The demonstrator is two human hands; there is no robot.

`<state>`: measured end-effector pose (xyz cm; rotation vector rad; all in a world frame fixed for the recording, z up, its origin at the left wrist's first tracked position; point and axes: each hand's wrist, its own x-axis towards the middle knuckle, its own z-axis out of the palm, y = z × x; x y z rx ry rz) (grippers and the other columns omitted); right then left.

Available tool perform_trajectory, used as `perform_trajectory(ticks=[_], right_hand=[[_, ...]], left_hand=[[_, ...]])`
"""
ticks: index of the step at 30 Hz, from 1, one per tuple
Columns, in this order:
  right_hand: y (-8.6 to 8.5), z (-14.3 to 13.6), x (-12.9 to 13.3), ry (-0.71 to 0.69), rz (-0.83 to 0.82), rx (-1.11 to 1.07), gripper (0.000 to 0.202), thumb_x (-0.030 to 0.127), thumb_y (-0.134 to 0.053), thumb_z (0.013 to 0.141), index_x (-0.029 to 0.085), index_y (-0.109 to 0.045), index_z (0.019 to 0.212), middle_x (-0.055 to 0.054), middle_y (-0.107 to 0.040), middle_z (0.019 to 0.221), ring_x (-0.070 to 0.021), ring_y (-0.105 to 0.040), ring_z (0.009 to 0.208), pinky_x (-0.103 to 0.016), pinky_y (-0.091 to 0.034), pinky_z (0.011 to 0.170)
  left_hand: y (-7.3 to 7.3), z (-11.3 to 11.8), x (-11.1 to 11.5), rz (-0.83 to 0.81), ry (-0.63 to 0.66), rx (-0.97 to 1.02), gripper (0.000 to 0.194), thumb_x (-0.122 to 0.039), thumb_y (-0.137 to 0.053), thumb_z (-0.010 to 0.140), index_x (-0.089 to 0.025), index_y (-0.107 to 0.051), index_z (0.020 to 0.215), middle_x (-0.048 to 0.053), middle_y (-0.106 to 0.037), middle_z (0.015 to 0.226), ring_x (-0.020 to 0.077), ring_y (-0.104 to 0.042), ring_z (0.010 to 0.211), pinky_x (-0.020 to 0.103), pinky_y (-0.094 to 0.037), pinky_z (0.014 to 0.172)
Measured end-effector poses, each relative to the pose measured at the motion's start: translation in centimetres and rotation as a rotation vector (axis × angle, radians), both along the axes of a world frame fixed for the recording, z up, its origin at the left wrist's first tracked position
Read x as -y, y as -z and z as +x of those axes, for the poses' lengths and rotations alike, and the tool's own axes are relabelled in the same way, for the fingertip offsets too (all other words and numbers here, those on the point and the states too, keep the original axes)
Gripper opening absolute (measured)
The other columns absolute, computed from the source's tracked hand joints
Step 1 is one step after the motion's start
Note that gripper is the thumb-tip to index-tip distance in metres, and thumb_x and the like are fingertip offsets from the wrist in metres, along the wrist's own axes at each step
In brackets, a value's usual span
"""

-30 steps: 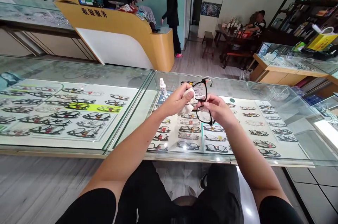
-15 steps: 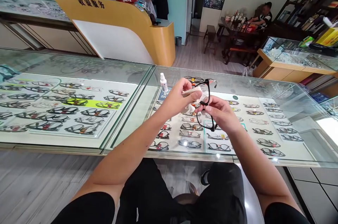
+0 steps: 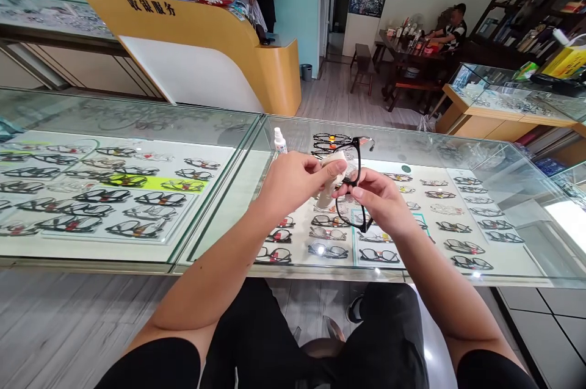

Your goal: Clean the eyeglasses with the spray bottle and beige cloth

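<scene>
Between my hands, above the glass counter, is a pair of black-framed glasses. My right hand pinches the frame near its bridge, with the lenses one above the other. My left hand is closed on a white cloth, its thumb pressing the cloth beside the upper lens. Part of the cloth hangs below my left fingers. A small white spray bottle stands on the counter just beyond my left hand, its lower part hidden by the hand.
Rows of glasses lie inside the glass display counter under my forearms. Beyond it are a yellow service desk with two people, a bin, benches, and a person at a dark table. Another display case stands at the right.
My left hand has shifted slightly left and down with the cloth, now overlapping the bottle's base. The glasses have moved slightly left in view. The camera view has shifted a little.
</scene>
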<state>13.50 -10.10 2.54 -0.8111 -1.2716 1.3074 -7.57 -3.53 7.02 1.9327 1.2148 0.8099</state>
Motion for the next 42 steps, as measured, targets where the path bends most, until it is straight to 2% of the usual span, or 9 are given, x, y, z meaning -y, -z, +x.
perform_trajectory(ticks=[2,6,11,14,19,23,31,37,42], right_hand=[[-0.2,-0.1,0.1,-0.014,0.013,-0.021,0.029,0.047,-0.091,0.091,0.025,-0.072,0.094,-0.004,-0.085,0.097,-0.0249,-0.082,0.096,-0.044,-0.061,0.1],[-0.3,-0.1,0.5,-0.027,0.011,-0.042,0.027,0.046,-0.091,0.092,0.025,-0.074,0.097,-0.005,-0.085,0.099,-0.0249,-0.082,0.097,-0.043,-0.061,0.098],[-0.2,-0.1,0.9,-0.043,0.013,-0.059,0.026,0.045,-0.09,0.093,0.025,-0.076,0.1,-0.005,-0.083,0.097,-0.0256,-0.082,0.097,-0.042,-0.062,0.093],[-0.4,-0.1,0.9,-0.07,0.001,-0.076,0.029,0.048,-0.091,0.091,0.025,-0.075,0.097,-0.005,-0.083,0.095,-0.026,-0.082,0.095,-0.042,-0.062,0.092],[-0.4,-0.2,0.1,-0.074,-0.032,-0.087,0.032,0.049,-0.092,0.089,0.024,-0.074,0.09,-0.005,-0.082,0.093,-0.0246,-0.08,0.092,-0.042,-0.062,0.095],[0.0,-0.2,-0.8,-0.086,-0.062,-0.128,0.032,0.049,-0.093,0.087,0.024,-0.074,0.09,-0.003,-0.082,0.091,-0.0242,-0.08,0.09,-0.043,-0.063,0.095],[0.2,-0.1,-1.3,-0.057,-0.075,-0.114,0.036,0.053,-0.095,0.084,0.024,-0.076,0.089,-0.005,-0.083,0.089,-0.025,-0.08,0.094,-0.046,-0.062,0.104],[0.4,0.1,-1.5,-0.05,-0.04,-0.064,0.037,0.054,-0.095,0.084,0.024,-0.075,0.088,-0.004,-0.083,0.092,-0.0241,-0.078,0.091,-0.044,-0.061,0.101],[0.7,0.4,-1.6,-0.071,0.011,-0.034,0.031,0.051,-0.089,0.091,0.024,-0.076,0.092,-0.005,-0.083,0.096,-0.0248,-0.077,0.098,-0.044,-0.059,0.104]], left_hand=[[0.0,0.1,0.1,-0.033,0.054,0.035,0.07,-0.081,-0.071,0.09,-0.019,-0.061,0.061,0.001,-0.056,0.061,0.0131,-0.042,0.058,0.032,-0.024,0.059],[0.2,0.2,0.3,-0.053,0.174,0.188,0.064,-0.077,-0.071,0.094,-0.018,-0.062,0.071,-0.002,-0.053,0.066,0.0122,-0.042,0.064,0.03,-0.025,0.061],[0.7,0.5,0.4,-0.079,0.255,0.347,0.055,-0.072,-0.076,0.095,-0.018,-0.068,0.091,0.001,-0.068,0.084,0.0139,-0.058,0.074,0.026,-0.04,0.065],[1.2,1.0,0.1,-0.163,0.37,0.488,0.057,-0.072,-0.077,0.094,-0.017,-0.068,0.105,0.003,-0.07,0.089,0.0134,-0.062,0.068,0.026,-0.046,0.064],[2.3,2.2,-0.8,-0.398,0.526,0.66,0.058,-0.073,-0.077,0.094,-0.017,-0.063,0.088,0.0,-0.064,0.07,0.0103,-0.058,0.056,0.025,-0.046,0.057],[2.9,2.7,-1.2,-0.521,0.54,0.761,0.061,-0.071,-0.082,0.091,-0.016,-0.06,0.075,0.001,-0.06,0.063,0.009,-0.055,0.057,0.022,-0.044,0.056],[2.9,2.9,-1.3,-0.595,0.519,0.827,0.052,-0.056,-0.097,0.082,-0.015,-0.065,0.082,-0.001,-0.06,0.069,0.0096,-0.056,0.063,0.023,-0.041,0.057],[3.2,3.1,-1.5,-0.609,0.485,0.877,0.053,-0.048,-0.104,0.073,-0.015,-0.066,0.09,-0.003,-0.059,0.073,0.0082,-0.054,0.062,0.024,-0.041,0.059],[3.8,2.9,-1.6,-0.62,0.403,0.753,0.062,-0.059,-0.103,0.069,-0.017,-0.062,0.085,-0.004,-0.055,0.069,0.009,-0.05,0.062,0.024,-0.039,0.061]])
